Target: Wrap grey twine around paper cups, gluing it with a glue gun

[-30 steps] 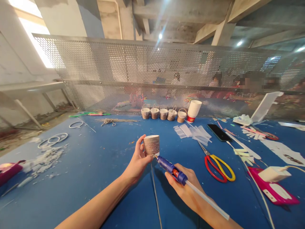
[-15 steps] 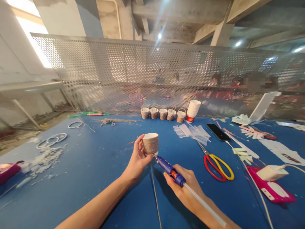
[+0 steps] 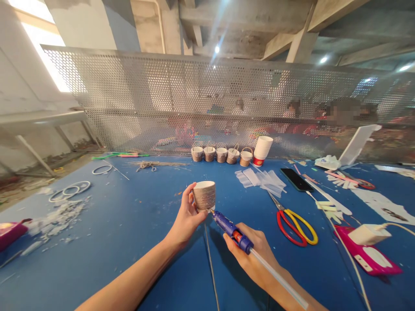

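Observation:
My left hand (image 3: 189, 211) grips a small paper cup (image 3: 205, 196) wound with brown twine, its white inside showing at the top. From the cup's lower edge a strand of twine (image 3: 210, 259) runs down toward the near edge of the table. My right hand (image 3: 251, 246) is wrapped round a blue hot glue gun (image 3: 230, 226) with a clear glue stick (image 3: 279, 278) sticking out of its back. The gun's nozzle points at the bottom edge of the cup; whether it touches cannot be made out.
Several twine-wrapped cups (image 3: 221, 154) line the back beside stacked paper cups (image 3: 263, 149). To the right lie scissors (image 3: 296, 224), clear strips (image 3: 262, 179), a phone (image 3: 296, 179) and a pink power strip (image 3: 372, 257). Glue scraps (image 3: 61, 218) and white rings (image 3: 69, 191) are left.
The glue gun's nozzle has shifted very slightly right along the cup's bottom edge. Both hands keep their holds, and the rest looks the same.

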`<state>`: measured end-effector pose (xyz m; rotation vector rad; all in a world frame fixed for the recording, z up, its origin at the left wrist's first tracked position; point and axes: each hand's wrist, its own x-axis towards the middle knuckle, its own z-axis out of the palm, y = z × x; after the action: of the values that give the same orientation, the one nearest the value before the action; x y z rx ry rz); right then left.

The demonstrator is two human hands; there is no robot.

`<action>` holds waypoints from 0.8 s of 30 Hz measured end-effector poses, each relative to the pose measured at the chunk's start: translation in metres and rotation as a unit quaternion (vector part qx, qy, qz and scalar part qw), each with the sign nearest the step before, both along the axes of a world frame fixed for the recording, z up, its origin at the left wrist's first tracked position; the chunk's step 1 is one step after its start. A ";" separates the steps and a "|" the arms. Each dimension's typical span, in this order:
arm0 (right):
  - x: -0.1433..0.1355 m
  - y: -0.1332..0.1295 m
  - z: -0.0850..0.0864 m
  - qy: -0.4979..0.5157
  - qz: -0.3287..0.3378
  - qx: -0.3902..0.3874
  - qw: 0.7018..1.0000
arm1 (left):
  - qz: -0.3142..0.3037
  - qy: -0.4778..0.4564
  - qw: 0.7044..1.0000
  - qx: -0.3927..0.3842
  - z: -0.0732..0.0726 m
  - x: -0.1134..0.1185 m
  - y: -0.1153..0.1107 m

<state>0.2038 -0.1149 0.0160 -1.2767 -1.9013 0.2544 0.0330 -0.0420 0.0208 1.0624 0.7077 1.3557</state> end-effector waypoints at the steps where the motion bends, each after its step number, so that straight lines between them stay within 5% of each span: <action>1: 0.000 0.000 0.000 -0.001 0.001 0.000 1.000 | 0.000 0.001 1.000 -0.001 0.000 0.000 0.000; 13: 0.004 0.000 0.009 0.109 -0.019 -0.063 0.992 | -0.006 -0.022 0.999 -0.023 0.000 -0.002 0.001; 19: 0.003 -0.001 0.014 0.315 -0.080 -0.177 0.929 | -0.012 -0.048 0.996 -0.079 0.008 -0.002 -0.003; 24: -0.015 0.012 0.018 0.409 -0.067 -0.155 0.897 | 0.012 -0.044 0.995 -0.091 0.010 0.001 -0.004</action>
<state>0.1888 -0.1026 0.0338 -1.2185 -1.0661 0.8969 0.0338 -0.0463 0.0307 0.8471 0.7657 1.3232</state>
